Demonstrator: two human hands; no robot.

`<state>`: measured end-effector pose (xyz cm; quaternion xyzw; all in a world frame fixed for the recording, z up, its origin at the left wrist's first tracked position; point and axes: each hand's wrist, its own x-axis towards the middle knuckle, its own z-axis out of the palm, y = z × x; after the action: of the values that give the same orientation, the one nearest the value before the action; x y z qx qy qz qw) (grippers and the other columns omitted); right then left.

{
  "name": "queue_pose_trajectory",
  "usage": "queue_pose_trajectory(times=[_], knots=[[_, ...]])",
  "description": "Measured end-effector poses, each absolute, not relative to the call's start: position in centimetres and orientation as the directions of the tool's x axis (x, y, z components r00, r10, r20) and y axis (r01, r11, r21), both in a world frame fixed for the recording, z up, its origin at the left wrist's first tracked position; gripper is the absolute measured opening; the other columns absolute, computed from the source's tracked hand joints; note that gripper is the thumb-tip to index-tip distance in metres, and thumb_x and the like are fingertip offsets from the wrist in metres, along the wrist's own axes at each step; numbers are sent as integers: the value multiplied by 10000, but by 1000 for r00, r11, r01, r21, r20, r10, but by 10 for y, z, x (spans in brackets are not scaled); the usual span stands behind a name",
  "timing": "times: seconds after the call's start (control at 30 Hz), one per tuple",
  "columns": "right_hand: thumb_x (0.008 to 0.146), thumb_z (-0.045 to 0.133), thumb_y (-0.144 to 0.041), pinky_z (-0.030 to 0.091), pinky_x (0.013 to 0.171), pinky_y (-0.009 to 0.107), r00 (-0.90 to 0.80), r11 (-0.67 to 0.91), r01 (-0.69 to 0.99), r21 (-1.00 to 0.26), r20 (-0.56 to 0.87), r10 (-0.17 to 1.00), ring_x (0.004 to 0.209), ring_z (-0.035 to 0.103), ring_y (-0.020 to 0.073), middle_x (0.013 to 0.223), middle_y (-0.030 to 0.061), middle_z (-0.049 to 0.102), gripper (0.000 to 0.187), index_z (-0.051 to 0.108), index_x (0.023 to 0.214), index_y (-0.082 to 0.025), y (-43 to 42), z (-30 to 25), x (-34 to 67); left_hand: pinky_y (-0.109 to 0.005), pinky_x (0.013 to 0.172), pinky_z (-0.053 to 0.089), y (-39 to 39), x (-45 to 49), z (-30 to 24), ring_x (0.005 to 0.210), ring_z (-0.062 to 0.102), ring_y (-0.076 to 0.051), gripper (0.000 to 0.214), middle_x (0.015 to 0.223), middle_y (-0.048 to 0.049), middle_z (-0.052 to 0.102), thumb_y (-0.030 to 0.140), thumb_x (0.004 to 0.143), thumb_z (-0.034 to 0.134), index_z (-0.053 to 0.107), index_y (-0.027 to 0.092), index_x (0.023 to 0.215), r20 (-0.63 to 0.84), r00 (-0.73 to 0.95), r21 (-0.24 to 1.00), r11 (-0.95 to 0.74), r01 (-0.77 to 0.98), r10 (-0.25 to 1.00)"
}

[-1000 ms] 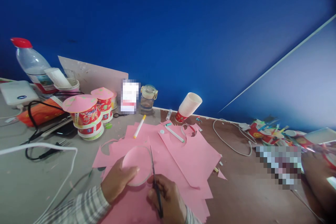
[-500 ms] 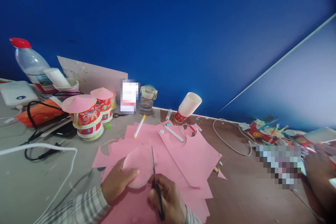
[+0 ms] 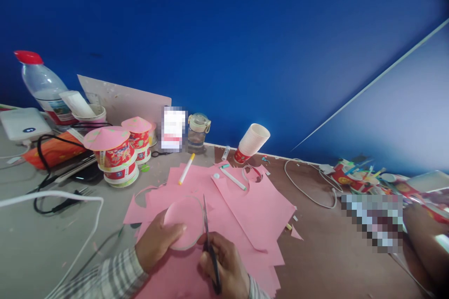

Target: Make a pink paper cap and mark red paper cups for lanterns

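My left hand [image 3: 157, 240] pinches a round pink paper disc [image 3: 184, 222] at its left edge, the thumb lying on top. In my right hand [image 3: 224, 259] is a pair of dark-handled scissors [image 3: 210, 252], the blades pointing away from me along the disc's right edge. The blades look nearly closed. Beneath both hands lies a pile of pink paper sheets [image 3: 242, 215], some with curved cutouts. On the pile rest a yellow-capped marker [image 3: 186, 169] and a green-capped marker [image 3: 233, 177].
Red paper cups with pink cone tops [image 3: 114, 154] stand at left, near cables and a bottle [image 3: 45, 86]. A cup stack [image 3: 251, 142] leans by the blue wall, right of a glass jar [image 3: 197, 130]. Another person's arm [image 3: 426, 233] is at far right.
My hands and the disc hold almost the same place. The scissor blades have shifted very slightly right. At far right, the other person's arm has moved a little.
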<state>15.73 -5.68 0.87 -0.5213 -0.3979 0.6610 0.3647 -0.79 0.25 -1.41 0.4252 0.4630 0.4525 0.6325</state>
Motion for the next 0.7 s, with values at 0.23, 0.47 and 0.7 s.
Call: queue_pose_trajectory(times=[0.23,0.47,0.7], knots=[[607,701,-397,267,402,157,-205,-409,-48,-911,-391,897,405,346,60,461,-88,430,321,592,791,-157,-56,11,157,-339,471,490,3,-7,-10,527,582,-260,286,511,-34,684,193,494,632,661,132,771,-177,195,968,206,-141,965],[624,691,-385,266,394,152,-209,-388,-57,-920,-369,906,397,343,57,458,-89,422,302,608,805,-159,-57,7,158,-355,472,488,3,-6,-11,530,588,-273,335,530,-48,696,196,483,621,655,124,808,-221,203,955,254,-155,954],[633,669,-350,307,391,154,-177,-410,-19,-912,-400,899,383,349,63,428,-96,431,245,592,785,-174,-57,10,157,-347,452,484,2,-6,-7,481,576,-252,262,481,-35,672,183,493,633,668,120,745,-223,201,943,263,-203,954]])
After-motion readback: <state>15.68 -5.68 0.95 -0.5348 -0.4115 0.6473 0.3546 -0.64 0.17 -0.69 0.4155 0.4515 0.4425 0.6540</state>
